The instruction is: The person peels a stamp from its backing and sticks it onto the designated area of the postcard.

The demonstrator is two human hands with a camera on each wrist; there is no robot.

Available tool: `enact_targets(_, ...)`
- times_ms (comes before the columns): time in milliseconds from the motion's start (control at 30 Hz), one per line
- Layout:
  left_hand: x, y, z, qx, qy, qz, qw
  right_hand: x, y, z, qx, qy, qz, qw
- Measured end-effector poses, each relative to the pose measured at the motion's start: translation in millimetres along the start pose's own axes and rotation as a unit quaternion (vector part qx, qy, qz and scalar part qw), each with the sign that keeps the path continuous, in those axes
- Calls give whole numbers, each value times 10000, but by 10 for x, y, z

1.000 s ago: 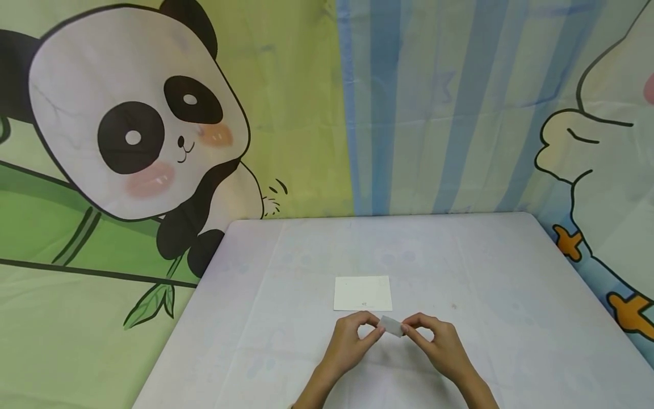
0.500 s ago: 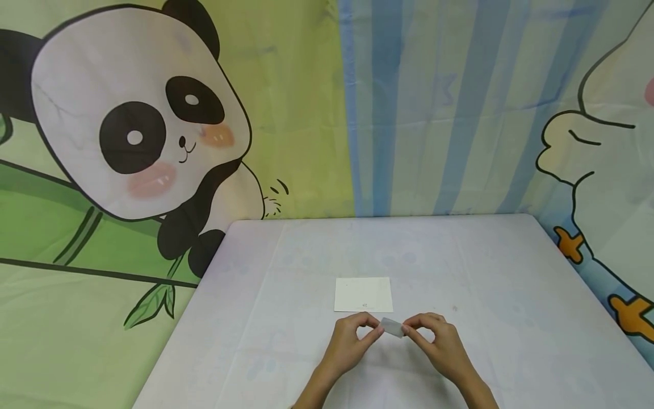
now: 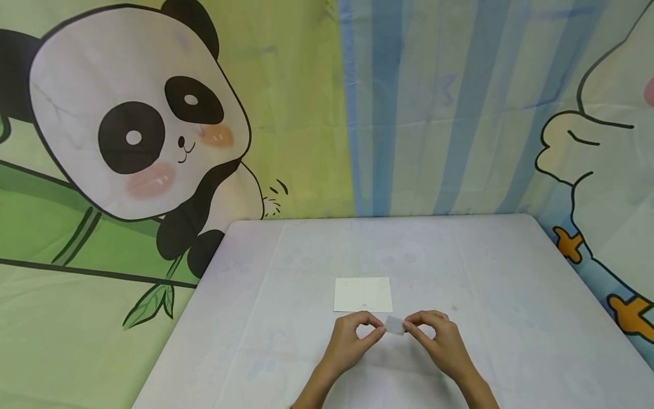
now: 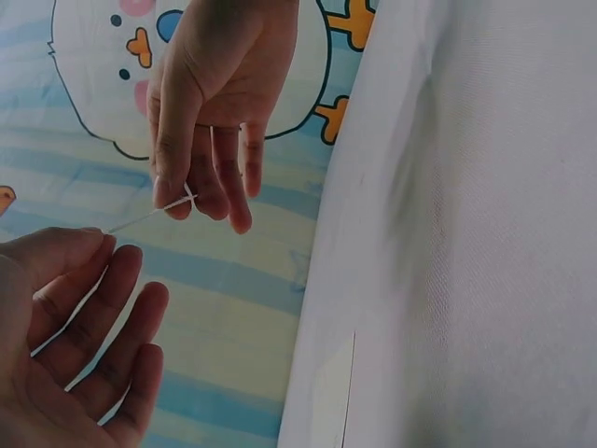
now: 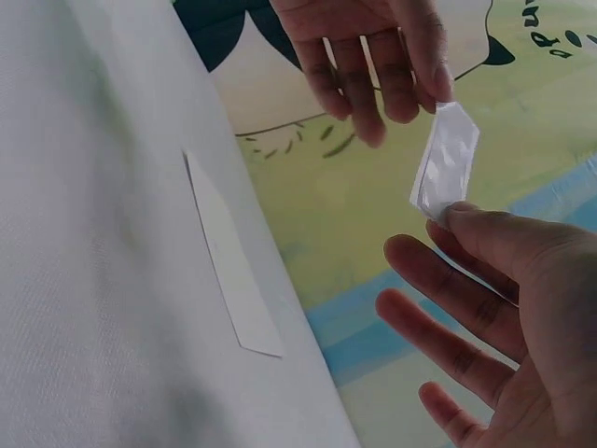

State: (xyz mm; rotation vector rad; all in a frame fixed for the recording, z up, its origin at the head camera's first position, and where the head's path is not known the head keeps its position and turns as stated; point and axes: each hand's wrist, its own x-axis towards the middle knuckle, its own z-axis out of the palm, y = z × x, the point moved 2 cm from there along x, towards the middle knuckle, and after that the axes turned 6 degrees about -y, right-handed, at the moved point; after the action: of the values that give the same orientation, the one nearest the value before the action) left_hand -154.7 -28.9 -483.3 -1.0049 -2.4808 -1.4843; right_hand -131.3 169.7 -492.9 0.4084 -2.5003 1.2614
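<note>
A small thin pale sheet (image 3: 394, 325), shiny on the side seen in the right wrist view (image 5: 448, 161), hangs in the air between my two hands. With thumb and index finger, my left hand (image 3: 351, 339) pinches one end of it. The opposite corner is pinched by my right hand (image 3: 442, 347) in the same way. Seen edge-on in the left wrist view, the sheet forks into two thin edges near the right fingertips. In both wrist views the other fingers of each hand are spread loosely. Just beyond the hands lies a white rectangular card (image 3: 363, 294), flat.
The white-covered table (image 3: 286, 341) runs under the hands to its far edge. Behind it hangs a printed cloth backdrop (image 3: 301, 113) with a panda and stripes. A white cartoon figure (image 3: 618, 187) is printed on the right side.
The small sheet has shifted slightly right and tilted flatter. My right hand has risen a little; my left hand stays almost in place, and the card has not moved.
</note>
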Motion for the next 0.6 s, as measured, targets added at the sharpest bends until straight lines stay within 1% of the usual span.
enact_targets(133, 15, 37, 17, -10, -207, 392, 9990, 16, 19, 68, -9, -128, 6, 9999)
enact_targets(233, 18, 66, 25, 2, -342, 585, 9977, 26, 21, 121, 3, -232, -39, 9997)
enact_targets(400, 21, 101, 25, 91, -391, 731, 9965, 37, 15, 192, 92, -353, -37, 9993)
enact_targets(600, 29, 121, 40, 264, -400, 916, 9946, 25, 18, 264, 176, -463, 133, 9987)
